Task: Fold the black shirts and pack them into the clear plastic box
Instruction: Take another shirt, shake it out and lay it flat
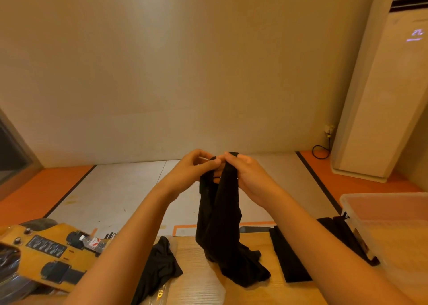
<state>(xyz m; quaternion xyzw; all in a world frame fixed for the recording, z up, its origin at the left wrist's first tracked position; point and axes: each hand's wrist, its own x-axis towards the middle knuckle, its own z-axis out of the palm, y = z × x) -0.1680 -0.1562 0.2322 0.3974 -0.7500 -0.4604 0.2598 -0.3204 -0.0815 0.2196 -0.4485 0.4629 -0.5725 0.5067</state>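
1. The left hand [196, 168] and the right hand [245, 175] are raised close together above the far edge of the worktop [196, 288], their fingertips almost meeting.
2. Both hands pinch the top edge of a black shirt [222, 223]. The thumb and curled fingers of each hand are closed on the fabric.
3. This black shirt hangs down in long folds, and its bottom end is bunched on the wooden worktop between the two forearms.
4. A crumpled black shirt [159, 265] lies on the worktop to the left, near the left forearm and apart from the hanging one.
5. A folded black shirt [289, 263] lies flat to the right. The right forearm crosses over it, and dark cloth on the far side of the arm reaches the wall of the clear plastic box [352, 214].
6. The clear plastic box stands at the right edge of the worktop with its top open. I cannot tell what is inside it.
7. A yellow device [46, 251] with black knobs and labels sits at the near left.
8. Beyond the worktop the floor [120, 188] is grey with orange borders. A tall white air conditioner [370, 96] stands at the far right, with a black cable [320, 153] looped beside its base.
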